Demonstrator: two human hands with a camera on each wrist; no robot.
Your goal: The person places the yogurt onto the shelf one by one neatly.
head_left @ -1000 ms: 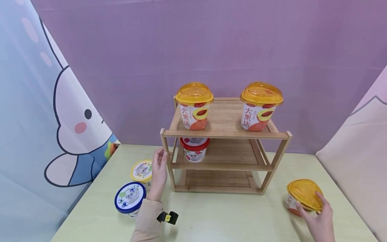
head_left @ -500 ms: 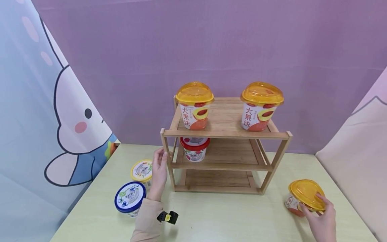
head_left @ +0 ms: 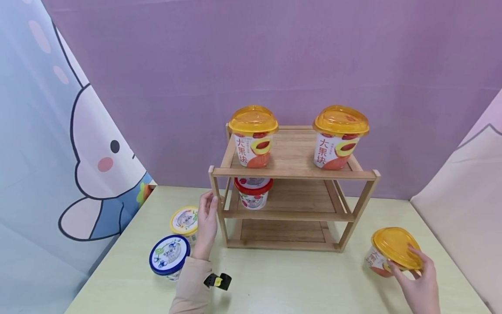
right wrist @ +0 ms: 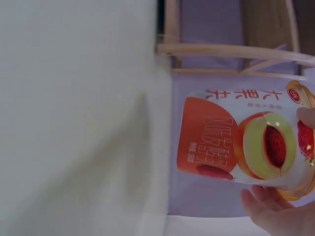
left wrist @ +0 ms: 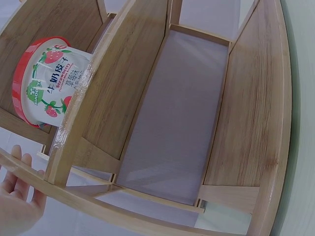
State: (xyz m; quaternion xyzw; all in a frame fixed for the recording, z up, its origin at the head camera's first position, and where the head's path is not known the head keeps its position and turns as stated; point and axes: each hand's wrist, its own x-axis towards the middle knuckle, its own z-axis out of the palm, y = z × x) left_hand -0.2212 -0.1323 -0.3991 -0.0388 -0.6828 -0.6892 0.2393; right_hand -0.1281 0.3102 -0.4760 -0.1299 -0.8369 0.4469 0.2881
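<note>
In the head view my right hand (head_left: 418,279) holds a yogurt cup (head_left: 378,261) by its translucent orange lid, thumb on the near side and fingers over the far side. The cup tilts slightly, and the right wrist view shows the peach print on its side (right wrist: 246,140), its base clear of the table. My left hand (head_left: 207,220) is at the left post of a three-tier wooden shelf (head_left: 292,174), its fingers extended. From the left wrist, those fingers (left wrist: 22,189) show beside the rail, near a red-lidded strawberry cup (left wrist: 54,81) on the middle tier.
Two more orange-lidded cups, a left one (head_left: 253,137) and a right one (head_left: 340,137), stand on the top tier. Left of the shelf sit a yellow-lidded cup (head_left: 184,221) and a blue-lidded cup (head_left: 169,255). A purple cloth (head_left: 290,56) hangs behind.
My right hand has raised the yogurt cup a little off the table, tilting it. The left hand has stayed in place at the shelf post.
</note>
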